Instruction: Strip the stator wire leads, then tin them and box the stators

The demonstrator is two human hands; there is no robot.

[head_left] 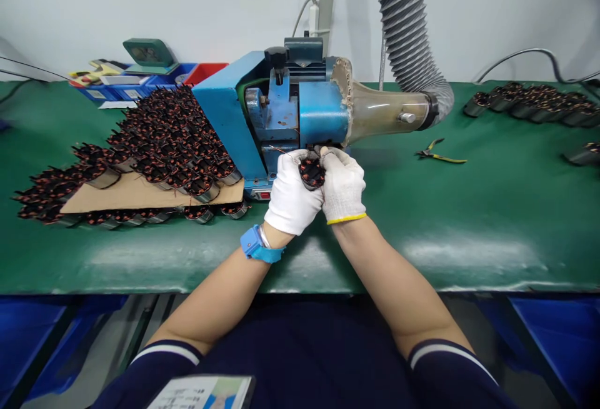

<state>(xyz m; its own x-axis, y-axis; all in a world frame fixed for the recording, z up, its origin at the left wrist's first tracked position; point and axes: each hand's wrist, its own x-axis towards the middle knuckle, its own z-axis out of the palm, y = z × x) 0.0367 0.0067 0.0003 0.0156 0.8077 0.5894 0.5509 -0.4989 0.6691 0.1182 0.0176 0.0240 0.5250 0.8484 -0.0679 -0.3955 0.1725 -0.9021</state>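
Both hands wear white gloves and meet at the front of a blue motor-driven machine (323, 109). Between them is a motor stator (312, 173), a round metal ring with black insulation and copper windings inside. My left hand (291, 193) wraps round its left side. From the right, my right hand (344, 181) grips it, fingertips pinched at its upper edge by the machine's opening. Thin wire ends stick out above the left glove. What the right fingertips pinch is too small to make out. A blue wrist strap (262, 245) is on my left wrist.
Many similar stators (164, 127) are piled at the left, some on a cardboard sheet (140, 193). More stators (539, 102) stand at the far right. Wire cutters (440, 151) lie right of the machine. A grey duct hose (407, 27) joins the machine's clear hood (379, 109). Blue bins (126, 91) stand behind.
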